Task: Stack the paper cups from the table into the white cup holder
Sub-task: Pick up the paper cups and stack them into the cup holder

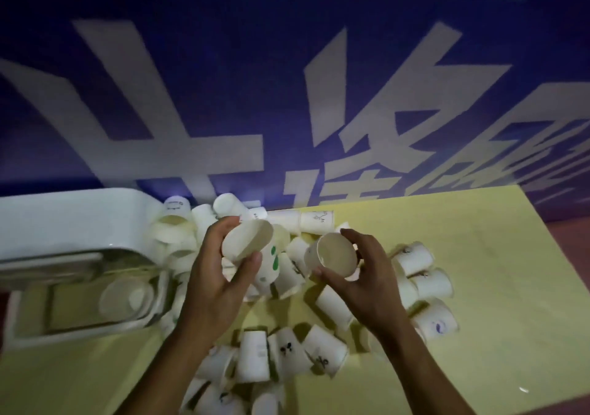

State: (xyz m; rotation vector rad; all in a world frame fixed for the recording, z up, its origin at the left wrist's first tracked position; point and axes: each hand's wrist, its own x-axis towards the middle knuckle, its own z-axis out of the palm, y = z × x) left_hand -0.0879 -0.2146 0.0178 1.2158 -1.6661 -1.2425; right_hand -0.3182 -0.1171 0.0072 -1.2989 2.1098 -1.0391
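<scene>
My left hand (pixel 217 274) grips a white paper cup (pixel 247 240) tipped on its side, mouth facing right. My right hand (pixel 360 274) holds a second paper cup (pixel 333 256) with its open mouth turned toward me. Both cups hover above a heap of loose paper cups (pixel 287 350) scattered on the yellow table (pixel 479 287). The white cup holder (pixel 64 223) lies at the left, and a cup (pixel 124 296) shows through its clear front.
A blue banner (pixel 223 95) with large white characters hangs behind the table. More cups pile against the holder's right side (pixel 178 229). The table's right edge runs diagonally at the far right, with dark floor (pixel 571 248) beyond it.
</scene>
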